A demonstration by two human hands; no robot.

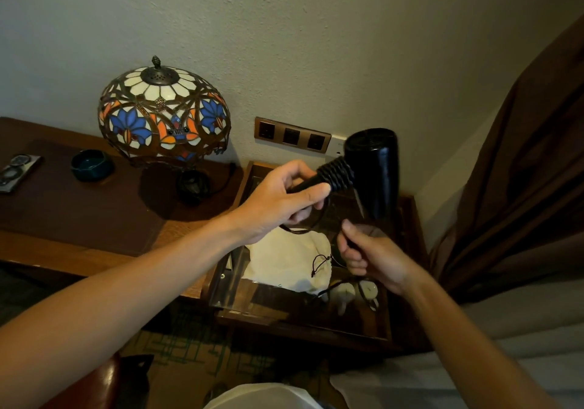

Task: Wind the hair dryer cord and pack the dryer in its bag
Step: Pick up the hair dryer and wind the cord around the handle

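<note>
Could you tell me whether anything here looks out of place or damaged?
Nothing stands out. The left hand holds the hair dryer, its cord coiled neatly round the handle; the cream bag lies crumpled but intact on the glass-topped table.

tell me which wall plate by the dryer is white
The rightmost plate, partly hidden behind the hair dryer. The three plates left of it are bronze with dark centres.
</note>
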